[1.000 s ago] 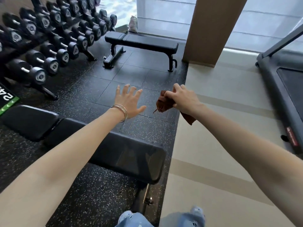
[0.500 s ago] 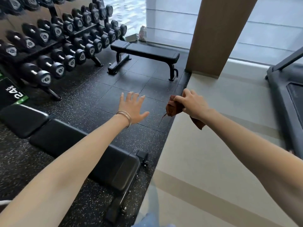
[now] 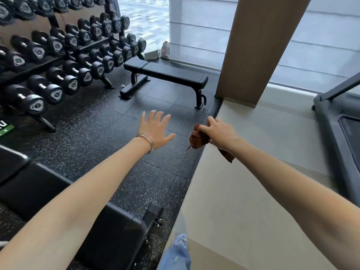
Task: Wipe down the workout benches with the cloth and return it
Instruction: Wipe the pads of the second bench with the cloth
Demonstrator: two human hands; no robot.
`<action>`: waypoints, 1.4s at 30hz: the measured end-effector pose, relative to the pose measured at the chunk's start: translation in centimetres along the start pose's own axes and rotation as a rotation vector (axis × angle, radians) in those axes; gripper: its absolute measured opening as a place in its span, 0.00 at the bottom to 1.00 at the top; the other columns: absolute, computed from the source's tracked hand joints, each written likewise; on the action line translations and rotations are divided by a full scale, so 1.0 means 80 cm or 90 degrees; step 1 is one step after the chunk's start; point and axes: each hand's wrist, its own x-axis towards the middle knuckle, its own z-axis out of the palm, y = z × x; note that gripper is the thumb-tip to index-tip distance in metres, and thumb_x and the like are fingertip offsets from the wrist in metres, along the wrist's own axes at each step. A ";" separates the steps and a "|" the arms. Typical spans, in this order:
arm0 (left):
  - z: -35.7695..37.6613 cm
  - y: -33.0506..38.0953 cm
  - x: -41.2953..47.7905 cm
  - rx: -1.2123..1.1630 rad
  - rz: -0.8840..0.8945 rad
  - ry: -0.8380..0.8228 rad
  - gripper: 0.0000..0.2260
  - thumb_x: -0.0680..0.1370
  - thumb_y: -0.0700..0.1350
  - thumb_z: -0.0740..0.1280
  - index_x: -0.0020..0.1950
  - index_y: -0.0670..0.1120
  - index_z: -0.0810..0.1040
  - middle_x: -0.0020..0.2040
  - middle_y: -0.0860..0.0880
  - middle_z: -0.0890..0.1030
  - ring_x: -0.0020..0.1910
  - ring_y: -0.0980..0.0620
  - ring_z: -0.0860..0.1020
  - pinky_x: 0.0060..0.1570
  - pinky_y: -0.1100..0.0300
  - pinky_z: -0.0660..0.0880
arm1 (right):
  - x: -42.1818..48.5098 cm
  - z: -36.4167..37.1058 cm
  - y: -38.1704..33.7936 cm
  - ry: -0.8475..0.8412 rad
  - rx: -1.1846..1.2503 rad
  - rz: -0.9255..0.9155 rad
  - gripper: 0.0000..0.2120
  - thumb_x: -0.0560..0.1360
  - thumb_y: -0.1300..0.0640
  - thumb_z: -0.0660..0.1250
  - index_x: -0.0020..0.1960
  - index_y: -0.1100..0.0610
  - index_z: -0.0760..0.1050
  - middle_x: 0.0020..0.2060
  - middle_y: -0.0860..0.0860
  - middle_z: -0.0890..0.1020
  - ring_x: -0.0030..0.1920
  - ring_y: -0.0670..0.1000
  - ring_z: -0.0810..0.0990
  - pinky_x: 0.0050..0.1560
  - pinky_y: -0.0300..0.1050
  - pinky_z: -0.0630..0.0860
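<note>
A dark red cloth (image 3: 197,140) is bunched in my right hand (image 3: 218,131), which grips it out in front of me above the edge between the black rubber floor and the pale floor. My left hand (image 3: 155,128) is stretched forward with fingers spread and holds nothing. A black flat bench (image 3: 171,74) stands ahead by the window. A second black bench (image 3: 109,236) lies close at my lower left, partly hidden by my left forearm.
A rack of black dumbbells (image 3: 64,53) fills the left side. A brown pillar (image 3: 251,49) rises right of the far bench. A treadmill (image 3: 342,121) stands at the right edge. A bottle and a small item (image 3: 165,50) sit by the window.
The view has shifted forward and right: the near bench slid down and left in the frame and the far bench came closer. Both hands keep their poses, the cloth still gripped.
</note>
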 end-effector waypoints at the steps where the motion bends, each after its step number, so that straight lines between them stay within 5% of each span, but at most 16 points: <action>1: 0.002 -0.004 0.026 0.001 -0.003 0.006 0.33 0.75 0.65 0.54 0.75 0.51 0.55 0.74 0.46 0.59 0.74 0.44 0.54 0.72 0.41 0.51 | 0.021 -0.002 0.014 0.002 -0.005 0.002 0.21 0.75 0.58 0.67 0.65 0.51 0.64 0.59 0.58 0.67 0.58 0.59 0.69 0.42 0.51 0.75; 12: 0.027 -0.022 0.246 0.014 0.036 -0.012 0.32 0.75 0.65 0.54 0.75 0.51 0.55 0.74 0.47 0.60 0.74 0.45 0.55 0.72 0.40 0.50 | 0.212 0.006 0.130 -0.006 0.077 0.024 0.22 0.73 0.58 0.69 0.64 0.52 0.66 0.57 0.58 0.67 0.58 0.59 0.69 0.47 0.56 0.77; 30: 0.099 -0.021 0.652 0.010 -0.067 -0.040 0.33 0.74 0.67 0.53 0.74 0.52 0.56 0.73 0.47 0.61 0.74 0.44 0.54 0.72 0.39 0.49 | 0.586 0.057 0.400 -0.003 -0.008 -0.101 0.25 0.71 0.53 0.71 0.64 0.52 0.66 0.60 0.58 0.67 0.60 0.59 0.69 0.50 0.58 0.76; 42: 0.171 -0.078 0.881 0.008 -0.051 -0.084 0.33 0.74 0.66 0.54 0.75 0.51 0.55 0.73 0.47 0.61 0.74 0.44 0.54 0.72 0.40 0.49 | 0.812 0.102 0.490 -0.044 0.028 -0.093 0.27 0.70 0.52 0.72 0.65 0.51 0.66 0.59 0.57 0.67 0.60 0.58 0.69 0.49 0.56 0.75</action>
